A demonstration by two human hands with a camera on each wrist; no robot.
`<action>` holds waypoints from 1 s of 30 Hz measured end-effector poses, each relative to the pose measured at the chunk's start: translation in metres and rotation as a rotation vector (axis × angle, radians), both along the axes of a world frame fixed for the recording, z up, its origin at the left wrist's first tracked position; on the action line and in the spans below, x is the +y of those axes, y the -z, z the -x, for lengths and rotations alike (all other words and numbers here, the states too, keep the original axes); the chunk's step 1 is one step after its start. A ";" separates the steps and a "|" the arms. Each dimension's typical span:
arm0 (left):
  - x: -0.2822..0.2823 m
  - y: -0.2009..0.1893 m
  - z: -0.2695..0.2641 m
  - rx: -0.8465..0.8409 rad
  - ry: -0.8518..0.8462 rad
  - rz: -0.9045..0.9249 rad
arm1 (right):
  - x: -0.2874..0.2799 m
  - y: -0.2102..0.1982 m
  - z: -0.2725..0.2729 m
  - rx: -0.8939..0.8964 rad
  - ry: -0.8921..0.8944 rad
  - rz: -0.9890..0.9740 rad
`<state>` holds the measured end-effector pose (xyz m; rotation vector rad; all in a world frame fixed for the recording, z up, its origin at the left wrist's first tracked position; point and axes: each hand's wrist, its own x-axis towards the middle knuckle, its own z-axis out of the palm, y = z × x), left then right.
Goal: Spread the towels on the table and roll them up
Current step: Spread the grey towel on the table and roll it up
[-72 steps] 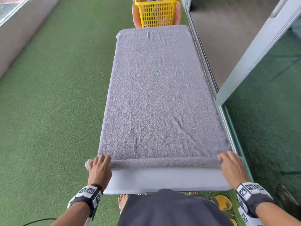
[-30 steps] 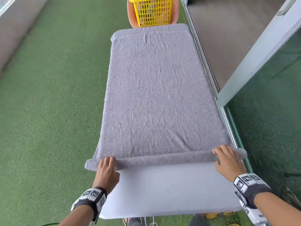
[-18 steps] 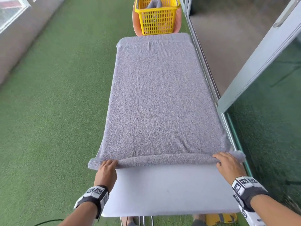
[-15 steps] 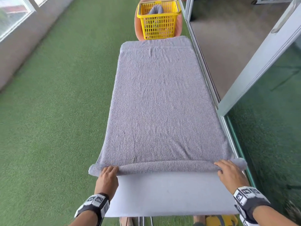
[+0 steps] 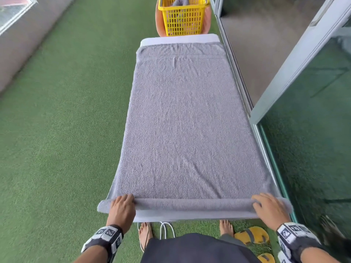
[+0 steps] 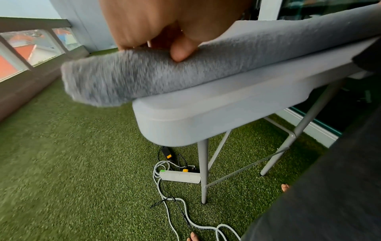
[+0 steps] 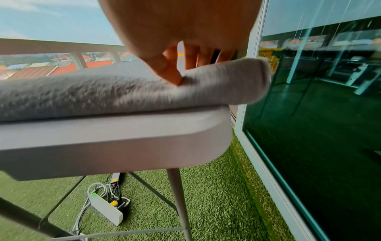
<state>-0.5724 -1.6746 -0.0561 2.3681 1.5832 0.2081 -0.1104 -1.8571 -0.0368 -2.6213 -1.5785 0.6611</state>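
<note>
A grey towel (image 5: 186, 120) lies flat along the long white table (image 5: 180, 37). Its near end is wound into a thin roll (image 5: 191, 205) close to the table's near edge. My left hand (image 5: 122, 205) grips the roll's left end, which overhangs the table's corner. In the left wrist view the thumb presses the roll (image 6: 144, 78) from the near side and the fingers curl over its top. My right hand (image 5: 267, 206) holds the right end the same way; the right wrist view shows its thumb on the roll (image 7: 103, 94).
A yellow basket (image 5: 183, 18) holding another grey towel stands on an orange seat beyond the far end. A glass sliding door (image 5: 313, 130) runs close along the table's right side. A power strip (image 6: 179, 176) with cables lies under the table; yellow sandals (image 5: 252, 236) sit by my feet.
Both hands have drawn the roll and the whole towel toward me. The roll now sits near the near edge, and a bare white strip of table shows at the far end.
</note>
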 end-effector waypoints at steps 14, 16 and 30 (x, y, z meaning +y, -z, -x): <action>0.002 -0.018 -0.015 0.054 0.049 -0.031 | 0.010 0.004 -0.005 -0.158 -0.054 -0.146; 0.018 -0.025 -0.023 0.109 0.010 -0.007 | 0.033 -0.001 -0.014 -0.180 -0.026 -0.214; 0.033 -0.031 -0.039 0.199 0.077 0.031 | 0.065 -0.021 -0.007 -0.115 -0.078 0.101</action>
